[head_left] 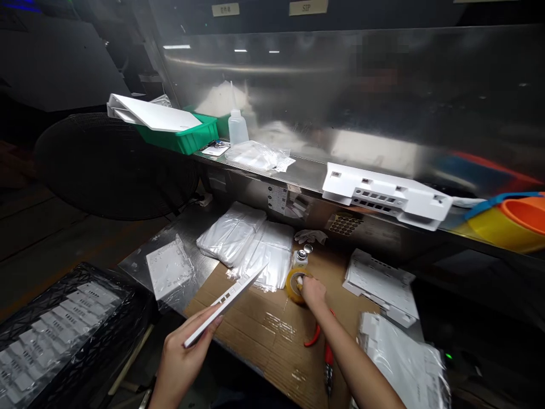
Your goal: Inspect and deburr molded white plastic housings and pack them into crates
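My left hand grips a thin white plastic panel by its near end, tilted edge-on, with small square openings along its side. My right hand reaches to a roll of yellow tape on the cardboard. The fingers bend into the middle of the roll, and something small and pale shows at the fingertips. Just behind the roll is a small bottle with a metal top. Red-handled pliers lie beneath and beside my right forearm.
Stacked clear bags lie behind the panel. White panels sit on the left and right, with bagged ones nearer. A black crate of panels stands lower left. The shelf holds a green bin, a squeeze bottle and a white housing.
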{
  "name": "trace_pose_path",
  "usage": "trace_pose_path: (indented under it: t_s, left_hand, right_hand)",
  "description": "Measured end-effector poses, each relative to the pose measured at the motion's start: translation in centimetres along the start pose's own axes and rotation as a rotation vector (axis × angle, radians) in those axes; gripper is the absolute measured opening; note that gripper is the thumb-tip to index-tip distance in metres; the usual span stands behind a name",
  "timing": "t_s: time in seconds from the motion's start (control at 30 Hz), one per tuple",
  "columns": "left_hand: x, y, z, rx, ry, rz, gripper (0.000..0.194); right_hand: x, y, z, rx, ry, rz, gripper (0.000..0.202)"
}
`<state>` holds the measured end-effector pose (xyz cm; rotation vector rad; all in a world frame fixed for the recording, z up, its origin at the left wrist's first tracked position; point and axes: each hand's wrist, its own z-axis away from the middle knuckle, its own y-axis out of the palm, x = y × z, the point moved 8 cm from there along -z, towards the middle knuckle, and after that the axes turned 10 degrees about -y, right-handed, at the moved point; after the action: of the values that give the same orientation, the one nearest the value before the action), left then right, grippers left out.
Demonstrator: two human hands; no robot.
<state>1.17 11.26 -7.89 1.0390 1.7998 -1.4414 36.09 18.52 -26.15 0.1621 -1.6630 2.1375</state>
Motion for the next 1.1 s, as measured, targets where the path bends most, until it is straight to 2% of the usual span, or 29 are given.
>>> trace_pose_path:
  t_s: [0.07, 0.13, 0.23, 0.33, 0.5, 0.77, 0.97, 1.1]
  left_hand:
    - [0.3, 0.2, 0.1, -0.008, -0.008, 0.009, 0.021]
    - [0.7, 0.4, 0.1, -0.012, -0.024, 0.017, 0.021]
    - [1.1, 0.8, -0.3, -0.015, -0.046, 0.025, 0.021]
    - [1.0, 1.3, -0.7, -0.019, -0.045, 0.031, 0.020]
    - [0.1, 1.6, -1.1, -0.019, -0.034, 0.037, 0.025]
    - [-1.9, 1.2, -1.4, -0.118, 0.019, -0.009, 0.029]
    - [-4.0, 0.8, -1.4, -0.227, 0.077, -0.003, 0.030]
    - [-5.0, 0.8, -1.1, -0.243, 0.136, -0.010, 0.036]
  right_hand:
    - [-0.1, -1.0, 0.5, -0.052, -0.058, 0.037, 0.025]
    - [-0.4, -3.0, 0.4, -0.115, -0.099, 0.069, 0.029]
    - [-0.3, -6.5, -1.1, -0.201, -0.130, 0.121, 0.040]
    - [0.7, -8.7, -3.2, -0.241, -0.179, 0.180, 0.036]
    - [2.4, -8.7, -4.9, -0.210, -0.246, 0.295, 0.027]
    - [3.7, -8.1, -5.9, -0.148, -0.291, 0.404, 0.020]
    - [4.1, -8.0, -5.8, -0.143, -0.275, 0.360, 0.018]
    - [4.2, -9.4, -5.6, -0.169, -0.259, 0.245, 0.021]
